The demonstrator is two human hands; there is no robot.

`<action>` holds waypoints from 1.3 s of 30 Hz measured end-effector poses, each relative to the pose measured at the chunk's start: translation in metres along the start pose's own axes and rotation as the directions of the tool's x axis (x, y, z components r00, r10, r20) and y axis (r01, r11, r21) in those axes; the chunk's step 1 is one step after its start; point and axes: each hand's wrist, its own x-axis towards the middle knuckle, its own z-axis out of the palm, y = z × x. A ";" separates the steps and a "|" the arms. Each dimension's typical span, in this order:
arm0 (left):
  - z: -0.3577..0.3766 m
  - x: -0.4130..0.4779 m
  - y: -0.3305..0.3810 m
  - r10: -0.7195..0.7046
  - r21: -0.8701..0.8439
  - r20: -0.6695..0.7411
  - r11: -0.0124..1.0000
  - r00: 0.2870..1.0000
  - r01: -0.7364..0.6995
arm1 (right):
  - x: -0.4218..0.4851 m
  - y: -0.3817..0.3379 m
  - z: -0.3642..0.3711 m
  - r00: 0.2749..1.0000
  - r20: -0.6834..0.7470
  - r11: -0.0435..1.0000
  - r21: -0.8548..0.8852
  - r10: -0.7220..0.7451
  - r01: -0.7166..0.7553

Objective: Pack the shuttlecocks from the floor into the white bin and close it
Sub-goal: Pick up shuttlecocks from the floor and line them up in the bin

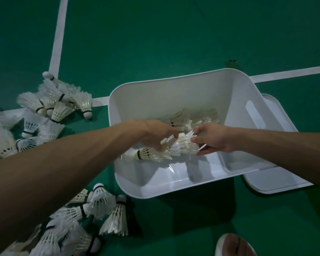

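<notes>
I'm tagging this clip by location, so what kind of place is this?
Most likely a badminton court: a green sports floor marked with white boundary lines, and feather shuttlecocks heaped on it beside the white bin.

I see the left hand point(155, 134) and right hand point(213, 138) inside the open white bin point(174, 85), gripping the two ends of a nested row of shuttlecocks point(175, 147), with loose shuttlecocks point(57, 102) heaped on the green floor point(155, 34) to its left and the lid point(277, 180) lying at its right side.
</notes>
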 end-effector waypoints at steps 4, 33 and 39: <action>0.000 -0.003 -0.001 -0.030 -0.069 -0.050 0.997 0.998 0.027 | -0.012 -0.001 -0.010 0.998 -0.040 0.960 -0.277 -0.049 0.036; 0.050 -0.213 -0.104 -0.488 -0.361 -0.405 0.862 0.773 0.355 | -0.126 -0.167 0.144 0.549 0.165 0.272 -0.731 -0.820 0.625; 0.100 -0.220 -0.134 -0.538 -0.304 -0.375 0.841 0.755 0.448 | -0.091 -0.155 0.213 0.673 0.343 0.255 -0.738 -0.655 0.625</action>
